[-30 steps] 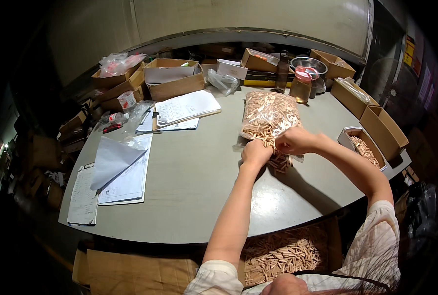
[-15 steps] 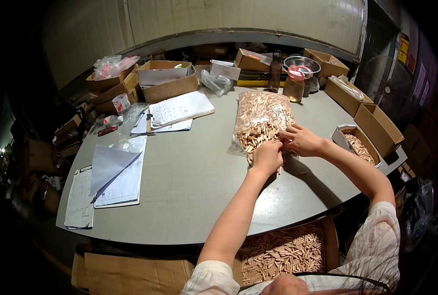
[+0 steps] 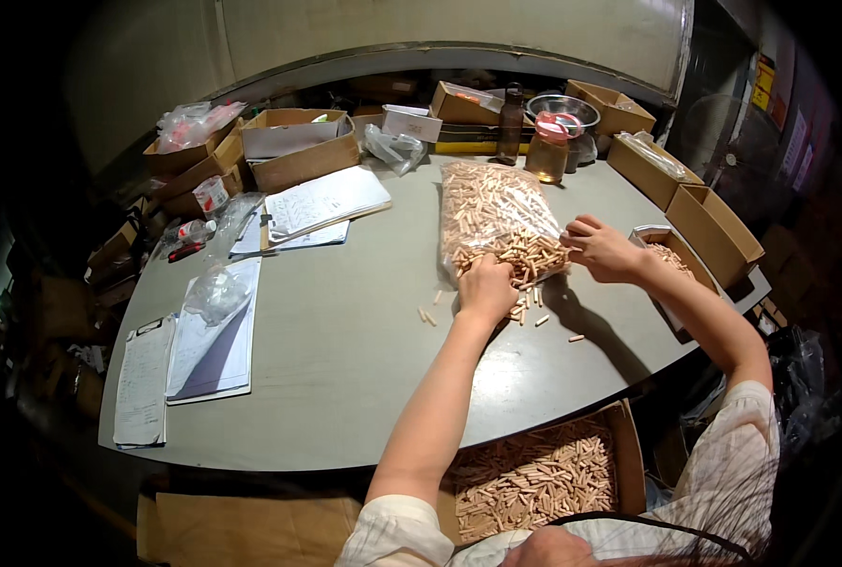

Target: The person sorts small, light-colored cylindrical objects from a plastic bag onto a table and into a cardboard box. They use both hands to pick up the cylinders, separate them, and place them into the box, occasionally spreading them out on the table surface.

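Observation:
A clear plastic bag (image 3: 494, 203) full of small wooden dowels lies on the table in front of me. At its near end the mouth is spread, and loose dowels (image 3: 527, 274) spill onto the tabletop. My left hand (image 3: 487, 289) is closed at the left part of this mouth, its fingertips partly hidden among the dowels. My right hand (image 3: 605, 250) has its fingers bent and pinched at the right edge of the bag's plastic. A few stray dowels lie near my hands, one (image 3: 576, 338) to the right.
Below the table's near edge sits a carton of dowels (image 3: 534, 482). A smaller dowel box (image 3: 667, 255) stands at the right beside open cartons (image 3: 714, 227). Papers and clipboards (image 3: 208, 340) lie left. At the back are a brown bottle (image 3: 510, 123), a pink-lidded jar (image 3: 546, 156) and boxes.
My hands have moved apart, the left one left and the right one right. The bag's mouth is wider, and more dowels have spilled onto the table.

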Available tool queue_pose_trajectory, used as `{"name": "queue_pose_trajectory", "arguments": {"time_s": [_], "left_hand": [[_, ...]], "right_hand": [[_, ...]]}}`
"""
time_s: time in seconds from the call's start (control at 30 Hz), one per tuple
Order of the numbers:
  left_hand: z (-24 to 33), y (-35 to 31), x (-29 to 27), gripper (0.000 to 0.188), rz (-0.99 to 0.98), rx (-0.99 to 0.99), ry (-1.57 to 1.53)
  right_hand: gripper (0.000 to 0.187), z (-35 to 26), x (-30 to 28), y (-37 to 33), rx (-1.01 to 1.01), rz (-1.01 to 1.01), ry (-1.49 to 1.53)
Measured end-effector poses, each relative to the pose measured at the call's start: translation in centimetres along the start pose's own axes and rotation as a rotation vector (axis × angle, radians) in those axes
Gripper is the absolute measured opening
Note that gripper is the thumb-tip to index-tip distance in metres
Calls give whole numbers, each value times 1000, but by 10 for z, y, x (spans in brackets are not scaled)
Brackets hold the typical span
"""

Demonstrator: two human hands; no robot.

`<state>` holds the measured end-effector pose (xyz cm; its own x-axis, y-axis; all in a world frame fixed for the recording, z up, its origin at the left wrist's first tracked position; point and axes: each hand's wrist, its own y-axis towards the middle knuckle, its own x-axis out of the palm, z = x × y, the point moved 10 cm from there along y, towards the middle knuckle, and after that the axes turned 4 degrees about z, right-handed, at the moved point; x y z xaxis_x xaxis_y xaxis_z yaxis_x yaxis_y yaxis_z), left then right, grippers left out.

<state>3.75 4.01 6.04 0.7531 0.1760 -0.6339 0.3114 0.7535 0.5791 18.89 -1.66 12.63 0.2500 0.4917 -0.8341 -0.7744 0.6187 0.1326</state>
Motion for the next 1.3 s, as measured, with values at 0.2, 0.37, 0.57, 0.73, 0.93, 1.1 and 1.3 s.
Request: {"name": "queue_pose_trajectory", "arguments": {"time_s": [0.2,0.37,0.57,0.73,0.93,1.1,1.3], "left_hand": [[9,-5,-4,18,-101,-52,-55],[3,-5,-7,18,-103,-79,-62],[2,-5,-8,19,-29,-47,-43],[19,-4,-15,18,-23,-7,-95],[26,0,-64,20,210,-38,-254],[-47,-8,-113,37,169,-285,-163],[-53,-64,-72,67,-279,-73,-39]], "right_hand": [[24,-19,2,-22,213,130,26],[23,-21,1,-36,196,130,-44],[21,-22,24,-52,306,30,32],[21,-31,28,-57,579,295,251],[28,-46,18,-62,657,503,446],[35,21,63,-95,910,587,734],[45,12,105,-67,782,413,1241]]}}
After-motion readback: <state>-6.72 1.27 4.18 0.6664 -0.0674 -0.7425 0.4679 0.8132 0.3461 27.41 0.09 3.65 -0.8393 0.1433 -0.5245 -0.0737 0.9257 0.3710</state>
